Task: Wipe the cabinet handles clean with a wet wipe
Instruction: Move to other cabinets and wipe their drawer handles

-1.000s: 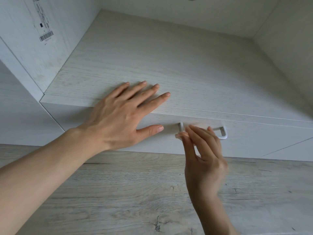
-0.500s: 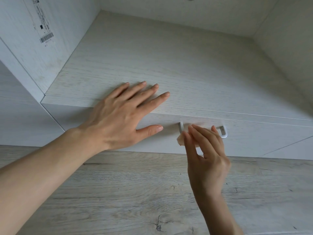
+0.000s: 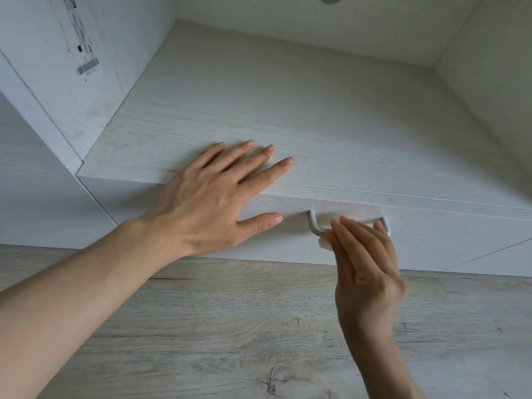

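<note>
The wet wipe (image 3: 324, 243) is clamped in the right hand (image 3: 365, 263)'s grip against the cabinet handle (image 3: 313, 226), while the left hand (image 3: 210, 203) is laid flat, grip apart, on the cabinet top (image 3: 302, 110).

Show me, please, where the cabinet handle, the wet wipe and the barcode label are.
cabinet handle (image 3: 312, 223), head view, on its left leg.
wet wipe (image 3: 324, 242), head view, on the white corner showing under the handle.
barcode label (image 3: 87, 66), head view, on the barcode stripes.

Pale cabinet top (image 3: 316, 110); left hand (image 3: 207, 197) flat on it.
</note>
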